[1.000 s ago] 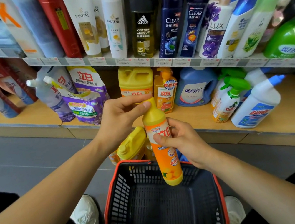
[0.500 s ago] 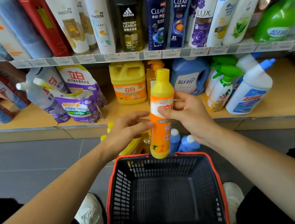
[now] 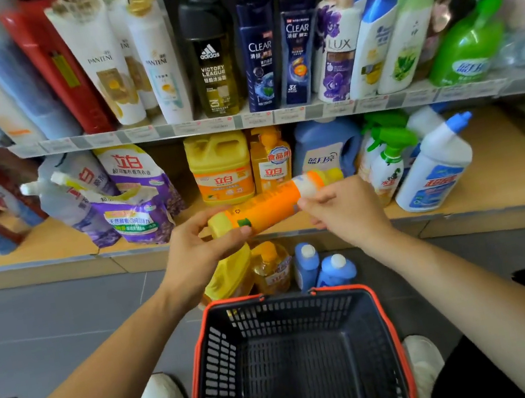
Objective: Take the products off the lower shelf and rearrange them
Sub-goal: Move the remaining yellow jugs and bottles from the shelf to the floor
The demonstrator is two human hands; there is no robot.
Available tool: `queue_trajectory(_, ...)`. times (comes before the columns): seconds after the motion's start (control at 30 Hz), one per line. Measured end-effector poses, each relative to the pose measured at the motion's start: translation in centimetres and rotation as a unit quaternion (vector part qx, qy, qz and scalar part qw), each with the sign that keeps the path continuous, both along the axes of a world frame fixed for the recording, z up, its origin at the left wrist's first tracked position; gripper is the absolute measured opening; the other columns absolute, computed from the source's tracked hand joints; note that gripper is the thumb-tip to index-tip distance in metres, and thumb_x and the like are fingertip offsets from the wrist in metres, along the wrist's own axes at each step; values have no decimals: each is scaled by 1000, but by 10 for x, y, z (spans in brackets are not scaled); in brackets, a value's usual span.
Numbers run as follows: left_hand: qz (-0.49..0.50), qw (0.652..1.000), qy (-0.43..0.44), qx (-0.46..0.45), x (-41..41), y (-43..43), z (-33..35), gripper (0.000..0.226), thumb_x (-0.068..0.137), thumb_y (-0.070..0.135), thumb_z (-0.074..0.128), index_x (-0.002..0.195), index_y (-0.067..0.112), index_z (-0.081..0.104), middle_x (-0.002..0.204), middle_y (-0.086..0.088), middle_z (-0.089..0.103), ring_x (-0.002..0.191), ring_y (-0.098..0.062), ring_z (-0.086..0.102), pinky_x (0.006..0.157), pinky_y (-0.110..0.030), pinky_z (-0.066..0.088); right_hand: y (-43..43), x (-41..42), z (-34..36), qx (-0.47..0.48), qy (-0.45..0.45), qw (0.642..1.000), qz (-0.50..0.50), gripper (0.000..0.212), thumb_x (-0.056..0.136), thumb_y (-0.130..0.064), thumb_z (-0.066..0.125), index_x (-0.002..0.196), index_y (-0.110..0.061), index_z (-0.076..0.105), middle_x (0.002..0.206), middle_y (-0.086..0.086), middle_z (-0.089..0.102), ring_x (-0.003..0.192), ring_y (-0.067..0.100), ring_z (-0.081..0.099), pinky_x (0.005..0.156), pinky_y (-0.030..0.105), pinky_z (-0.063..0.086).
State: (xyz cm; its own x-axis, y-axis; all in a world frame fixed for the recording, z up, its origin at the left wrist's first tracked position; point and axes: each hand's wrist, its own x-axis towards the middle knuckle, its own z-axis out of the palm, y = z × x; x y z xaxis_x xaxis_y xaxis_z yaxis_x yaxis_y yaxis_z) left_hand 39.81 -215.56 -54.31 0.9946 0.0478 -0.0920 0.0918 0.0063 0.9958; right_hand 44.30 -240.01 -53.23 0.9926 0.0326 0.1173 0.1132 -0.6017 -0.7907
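In front of the lower shelf (image 3: 512,184), between your two hands, the orange bottle (image 3: 266,207) lies almost level, its yellow cap end pointing right and slightly higher. Your left hand (image 3: 199,244) grips the yellow base end, thumb along the near side and fingers curled over the top. Your right hand (image 3: 342,209) pinches the bottle at the pale label just below the cap; its fingertips are hidden behind the bottle. The bottle's print is too blurred to read. On the floor below, a yellow jug (image 3: 232,273) and two blue bottles (image 3: 332,270) are partly hidden by your left wrist and by the far rim of the basket (image 3: 390,316). The basket's near side is cut off at the bottom edge.
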Motion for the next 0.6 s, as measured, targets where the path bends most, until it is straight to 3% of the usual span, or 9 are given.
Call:
queue_trajectory(0.07,4,1000,-28,4,4,3,7,55,65,25,88,116,19,70,116,-9,71,104,-25,73,72,-34,63,6,-2,1,-33,-63,996,48,16,81,-36,79,88,-22,78,74,-10,71,73,5,67,74,39,58)
queue_trajectory(0.17,-33,996,-57,54,1,-2,11,53,66,26,88,115,20,70,117,-6,71,105,-23,72,72,-37,64,12,0,3,-81,-34,979,184,65,72,-43,85,130,-25,63,119,-5,65,112,11,60,97,39,50)
queue_trajectory(0.23,-48,995,-65,60,-5,-7,12,53,67,25,88,117,19,69,115,-7,72,103,-23,73,74,-41,64,16,-2,-1,-102,4,965,243,83,69,-49,86,142,-29,51,138,-7,57,126,10,52,104,40,46)
queue_trajectory(0.33,-62,993,-84,54,-8,-13,17,53,71,21,85,121,18,68,116,-7,72,103,-23,73,76,-39,63,19,-3,-10,-53,14,962,269,80,68,-49,85,140,-37,52,129,-22,60,116,0,57,97,31,52)
queue_trajectory(0.4,-62,995,-79,29,-8,-16,22,51,76,22,80,125,18,67,117,-7,72,100,-24,74,73,-35,63,20,-4,-9,-6,27,963,267,76,64,-54,82,133,-49,49,117,-43,58,110,-11,58,90,13,49)
queue_trajectory(0.47,-45,997,-59,1,-7,-18,27,45,83,25,74,127,17,67,116,-6,72,99,-23,74,72,-34,63,22,-6,-5,33,31,964,261,71,63,-55,79,125,-57,45,111,-53,53,108,-19,55,85,4,45)
queue_trajectory(0.53,-16,998,-59,16,-5,-19,30,35,88,23,72,122,16,70,111,-7,74,99,-22,74,73,-36,64,24,-10,-5,24,11,970,243,73,63,-58,76,127,-58,42,111,-51,54,108,-15,56,87,10,47)
queue_trajectory(0.6,16,996,-61,56,-2,-17,31,28,89,23,74,116,16,73,106,-6,76,98,-21,74,77,-41,64,25,-11,-10,-17,-40,975,220,82,64,-60,76,136,-53,37,115,-35,59,108,-2,58,88,26,52)
